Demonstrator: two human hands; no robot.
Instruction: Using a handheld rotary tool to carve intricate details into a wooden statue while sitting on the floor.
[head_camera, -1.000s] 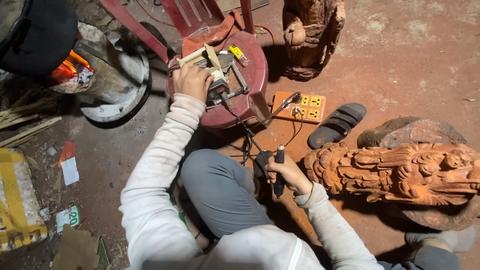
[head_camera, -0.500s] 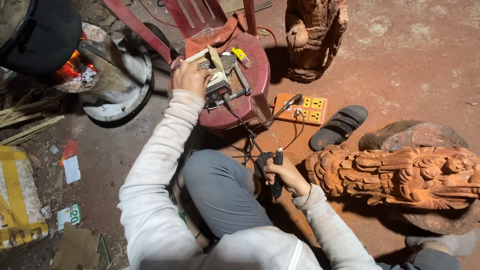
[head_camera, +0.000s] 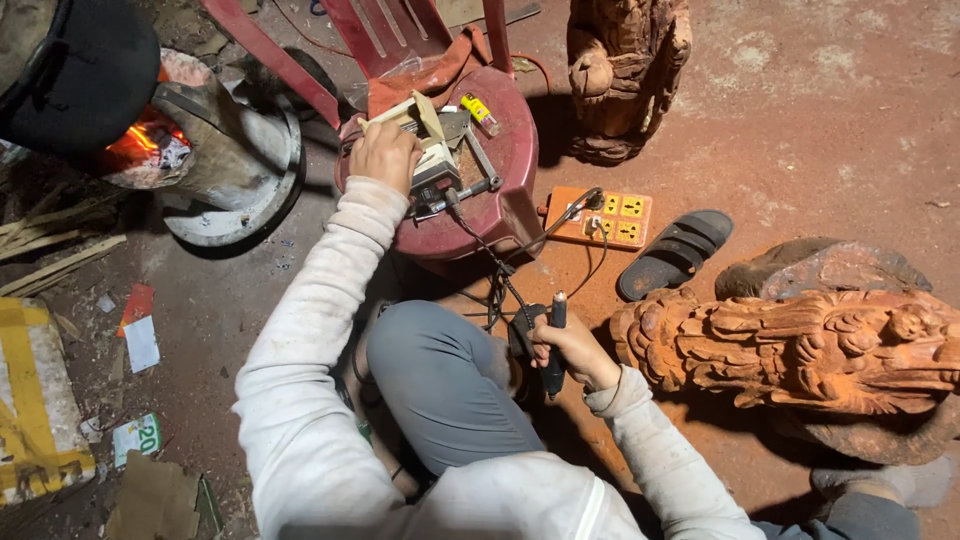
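the red stool (head_camera: 505, 150) is carrying a clutter of small tools: a grey box (head_camera: 437, 170), a metal bar along its right edge and a yellow lighter (head_camera: 479, 112) near its far edge. the left hand (head_camera: 384, 155) is resting on the stool's left edge, fingers curled down onto the tools; i cannot tell whether it is gripping anything. the right hand (head_camera: 568, 348) is clamping a black rotary tool (head_camera: 555, 340) upright, just beside the knee and near the left end of the carving (head_camera: 800, 345). a cord is running from the stool's near edge to an orange power strip (head_camera: 600, 215) on the red dirt floor, with a black sandal (head_camera: 673, 253) just beside it. a fire (head_camera: 140, 140) is glowing at the far left. compared with half a second ago, the left hand is sitting slightly farther along the stool's left edge, and the right hand is holding the tool as before.
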